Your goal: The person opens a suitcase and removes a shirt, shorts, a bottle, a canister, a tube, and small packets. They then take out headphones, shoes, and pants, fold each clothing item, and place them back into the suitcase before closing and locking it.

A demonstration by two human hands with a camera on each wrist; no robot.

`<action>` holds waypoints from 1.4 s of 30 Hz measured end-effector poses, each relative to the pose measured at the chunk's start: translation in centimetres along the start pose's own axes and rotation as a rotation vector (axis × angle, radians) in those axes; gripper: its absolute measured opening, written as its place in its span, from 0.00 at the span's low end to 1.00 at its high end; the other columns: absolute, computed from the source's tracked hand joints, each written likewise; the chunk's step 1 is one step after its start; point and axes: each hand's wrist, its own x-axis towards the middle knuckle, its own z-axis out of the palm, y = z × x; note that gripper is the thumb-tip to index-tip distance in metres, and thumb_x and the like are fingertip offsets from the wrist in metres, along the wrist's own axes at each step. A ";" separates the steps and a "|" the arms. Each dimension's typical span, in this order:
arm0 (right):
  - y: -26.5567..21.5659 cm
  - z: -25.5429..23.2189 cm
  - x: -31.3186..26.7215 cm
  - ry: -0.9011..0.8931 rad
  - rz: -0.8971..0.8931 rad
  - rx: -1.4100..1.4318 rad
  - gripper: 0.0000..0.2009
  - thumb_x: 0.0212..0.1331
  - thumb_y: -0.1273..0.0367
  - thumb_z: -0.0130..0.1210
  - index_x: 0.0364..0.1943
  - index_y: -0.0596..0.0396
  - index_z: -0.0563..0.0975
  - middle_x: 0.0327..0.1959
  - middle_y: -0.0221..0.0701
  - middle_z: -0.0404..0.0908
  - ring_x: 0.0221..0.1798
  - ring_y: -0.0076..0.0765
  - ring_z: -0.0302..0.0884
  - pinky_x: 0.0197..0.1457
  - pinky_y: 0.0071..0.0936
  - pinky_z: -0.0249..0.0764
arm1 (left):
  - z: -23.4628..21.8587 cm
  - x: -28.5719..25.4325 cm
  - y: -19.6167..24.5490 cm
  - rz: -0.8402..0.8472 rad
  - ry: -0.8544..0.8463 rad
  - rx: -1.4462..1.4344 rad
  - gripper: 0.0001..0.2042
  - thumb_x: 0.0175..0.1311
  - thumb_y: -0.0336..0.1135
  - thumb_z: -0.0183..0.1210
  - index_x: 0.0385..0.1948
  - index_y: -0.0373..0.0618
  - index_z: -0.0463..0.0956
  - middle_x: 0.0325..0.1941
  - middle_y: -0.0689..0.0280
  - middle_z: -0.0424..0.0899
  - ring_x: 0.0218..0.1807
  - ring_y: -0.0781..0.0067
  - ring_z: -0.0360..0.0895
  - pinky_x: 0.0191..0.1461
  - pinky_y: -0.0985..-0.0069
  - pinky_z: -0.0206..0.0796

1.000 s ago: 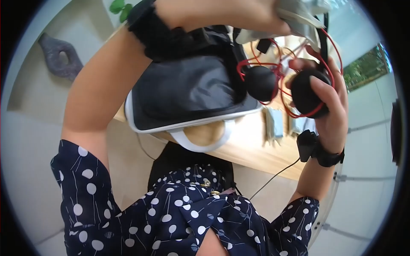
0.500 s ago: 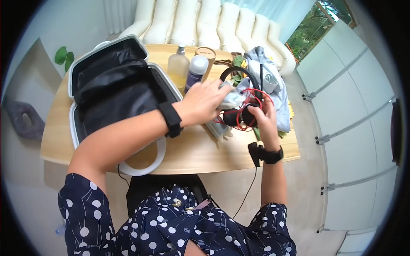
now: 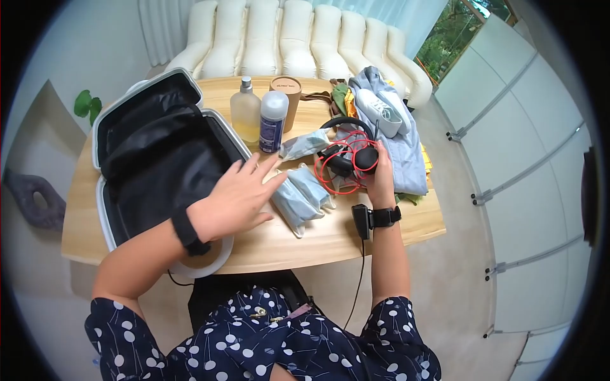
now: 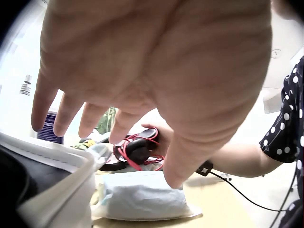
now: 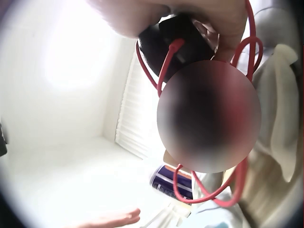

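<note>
Looping red cord (image 5: 166, 65) on black headphones (image 3: 366, 159)

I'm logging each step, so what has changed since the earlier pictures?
The left hand has let go of the plastic packet, which now lies beside the headphones, and moved left, toward the suitcase. The right hand has lowered the headphones toward the table and still holds them. The suitcase stays open.

Cream sofa (image 3: 295, 39) before pale curtains (image 3: 164, 32)
</note>
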 end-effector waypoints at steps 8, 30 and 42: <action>3.3 -3.8 1.9 -0.078 0.158 0.281 0.21 0.67 0.53 0.38 0.44 0.55 0.76 0.40 0.32 0.81 0.45 0.34 0.76 0.52 0.35 0.70 | -1.6 -3.3 -1.8 -0.062 -0.224 -0.134 0.17 0.50 0.31 0.61 0.43 0.47 0.70 0.55 0.59 0.66 0.49 0.55 0.69 0.44 0.67 0.70; 3.9 -7.3 1.9 -0.061 -0.380 -0.355 0.21 0.65 0.63 0.47 0.57 0.63 0.64 0.50 0.40 0.76 0.51 0.39 0.74 0.59 0.35 0.68 | -5.3 -3.9 -8.7 -0.306 -0.222 -0.733 0.12 0.64 0.37 0.52 0.41 0.38 0.75 0.27 0.66 0.79 0.27 0.80 0.74 0.32 0.82 0.66; 1.0 -2.2 -1.2 -0.200 -0.189 -0.027 0.29 0.56 0.72 0.49 0.64 0.58 0.59 0.60 0.40 0.67 0.54 0.33 0.72 0.57 0.30 0.70 | 0.7 -4.6 -8.5 -0.128 0.176 -0.289 0.04 0.58 0.30 0.55 0.30 0.41 0.75 0.25 0.60 0.79 0.29 0.56 0.76 0.33 0.68 0.68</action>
